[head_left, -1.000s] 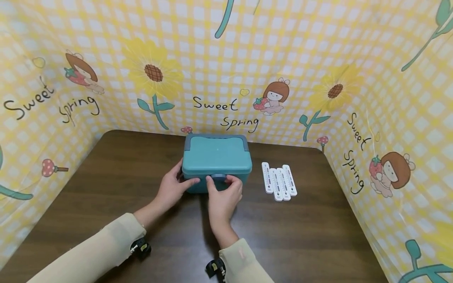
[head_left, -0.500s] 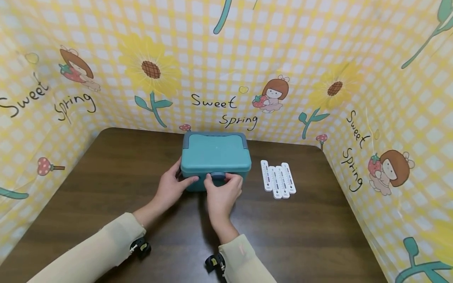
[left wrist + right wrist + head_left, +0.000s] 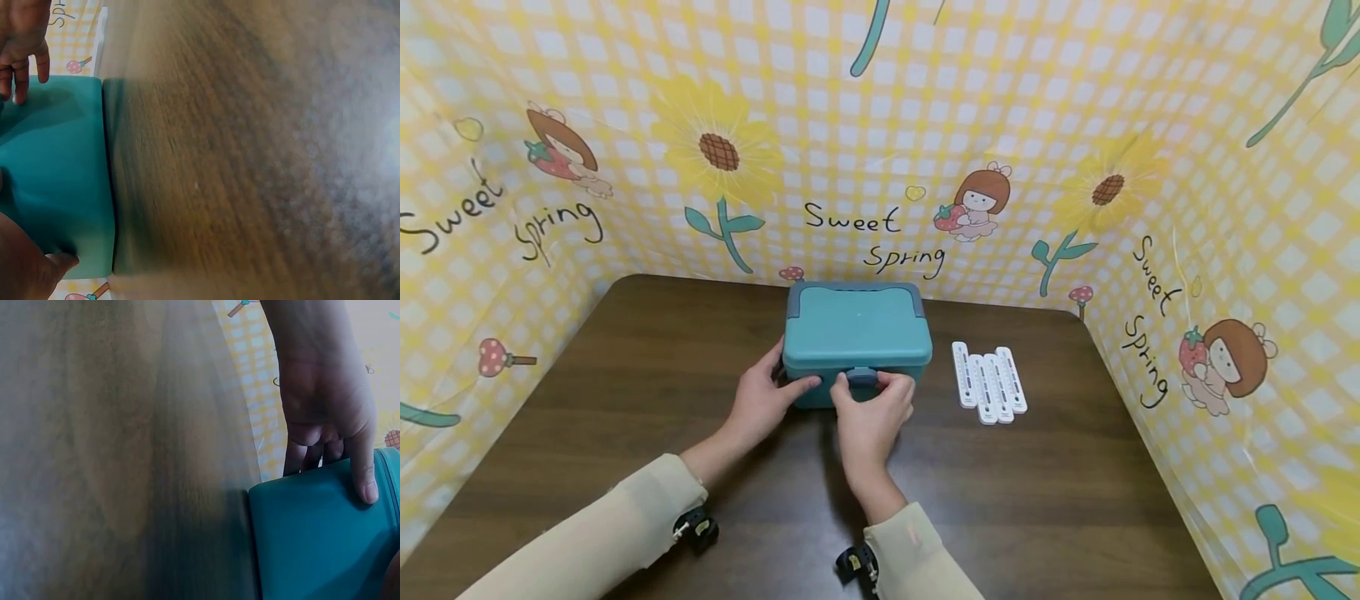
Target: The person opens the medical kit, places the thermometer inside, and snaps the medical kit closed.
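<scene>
A teal lidded box (image 3: 857, 325) with a grey-blue handle folded at the back of its lid stands near the table's far edge, lid down. My left hand (image 3: 760, 400) grips its left front corner, thumb on the front face and fingers along the side; the right wrist view shows this hand (image 3: 328, 400) too. At the front, the thumb and index finger of my right hand (image 3: 872, 425) hold the two ends of the grey-blue latch (image 3: 862, 378). The other right fingers are curled below, partly hidden. In the left wrist view, the box's front (image 3: 59, 162) fills the left edge.
Several slim white plastic strips (image 3: 988, 383) with small printed markings lie side by side on the brown wooden table (image 3: 1037, 500), right of the box. A yellow checked cloth (image 3: 850, 125) with printed flowers hangs around the table's back and sides.
The head view has shifted slightly. Both hands keep their places on the box. The latch shows a little more of its upper part against the lid's edge.
</scene>
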